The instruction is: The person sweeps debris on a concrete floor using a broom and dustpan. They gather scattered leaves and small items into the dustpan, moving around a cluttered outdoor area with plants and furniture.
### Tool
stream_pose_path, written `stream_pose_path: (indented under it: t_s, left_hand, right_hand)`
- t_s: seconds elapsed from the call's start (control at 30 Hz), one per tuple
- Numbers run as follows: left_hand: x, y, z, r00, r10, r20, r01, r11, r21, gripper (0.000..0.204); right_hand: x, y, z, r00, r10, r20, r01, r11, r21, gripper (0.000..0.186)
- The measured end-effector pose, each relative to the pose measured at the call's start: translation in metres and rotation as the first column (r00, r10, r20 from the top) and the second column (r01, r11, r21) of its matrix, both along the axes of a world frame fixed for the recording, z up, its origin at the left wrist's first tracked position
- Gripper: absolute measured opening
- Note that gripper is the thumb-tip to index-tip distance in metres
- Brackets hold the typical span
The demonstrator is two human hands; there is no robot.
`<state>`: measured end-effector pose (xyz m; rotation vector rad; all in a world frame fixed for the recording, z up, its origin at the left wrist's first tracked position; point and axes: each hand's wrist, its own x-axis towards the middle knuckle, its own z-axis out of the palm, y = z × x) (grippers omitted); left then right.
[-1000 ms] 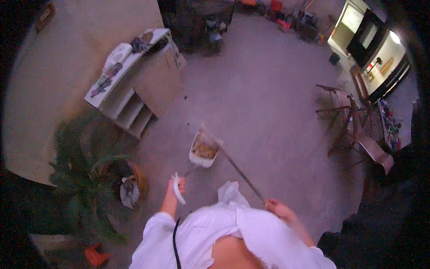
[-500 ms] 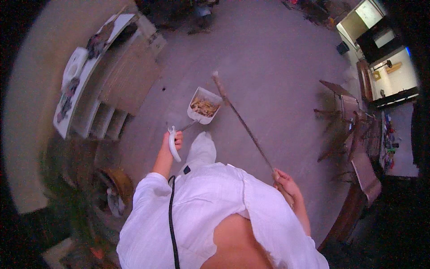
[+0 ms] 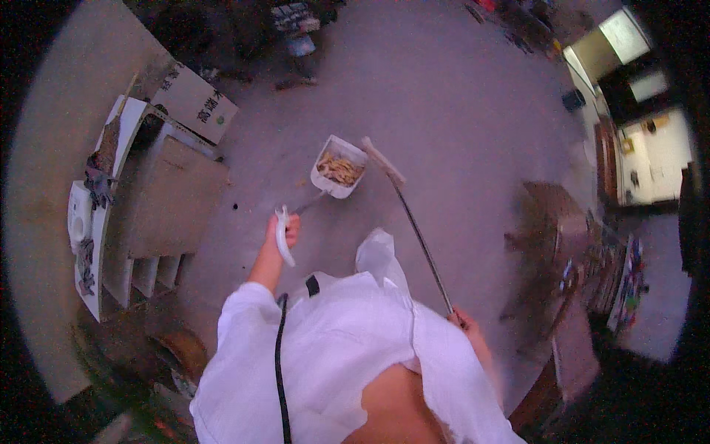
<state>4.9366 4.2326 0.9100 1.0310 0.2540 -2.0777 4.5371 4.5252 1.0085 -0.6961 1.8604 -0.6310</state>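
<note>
My left hand (image 3: 291, 233) is closed round the pale grip of a long-handled dustpan (image 3: 320, 182), held out ahead of me. Inside the white pan is a pile of yellowish-brown debris (image 3: 341, 171), perhaps dry leaves or shavings. My right hand (image 3: 468, 324) grips the upper end of a broom (image 3: 423, 240) with a thin dark handle. Its pale head sits just right of the pan, slanting, with a small gap between them. Whether pan and broom head touch the floor, I cannot tell.
A low white shelf unit (image 3: 144, 278) stands at the left, gloves (image 3: 98, 179) and other items on top, a white board (image 3: 194, 105) with dark lettering behind it. Blurred brown chairs (image 3: 573, 237) line the right side. Dark clutter (image 3: 296, 33) lies far ahead. A black cord hangs down my front.
The surroundings have shifted, with the left shelf lower in view. The broom head has swung right and turned, its handle now steeper. My visible foot has changed position. Both hands keep their grips.
</note>
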Motion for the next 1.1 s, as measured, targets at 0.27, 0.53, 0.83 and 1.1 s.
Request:
stream_pose_path:
  t_s: [0.27,0.53,0.83,1.1]
  left_hand:
    - [0.104,0.095,0.053,0.976,0.069,-0.206,-0.057,0.996,0.062,0.021]
    - [0.133,0.206,0.114,0.963,0.151,-0.222,-0.112,0.977,0.179,0.028]
    - [0.077,0.119,0.156,0.904,0.426,0.038,-0.419,0.866,0.272,0.027]
    - [0.059,0.079,0.147,0.885,0.460,-0.074,-0.435,0.873,0.223,0.025]
  right_hand:
    - [0.035,-0.073,0.078,0.996,0.088,-0.014,-0.084,0.981,0.173,0.042]
    - [0.024,-0.166,0.129,0.883,0.468,-0.035,-0.441,0.852,0.283,0.039]
    - [0.040,-0.375,0.090,0.665,0.745,-0.051,-0.691,0.640,0.336,0.041]
    - [0.044,-0.393,0.106,0.122,0.968,-0.219,-0.923,0.191,0.333,0.039]
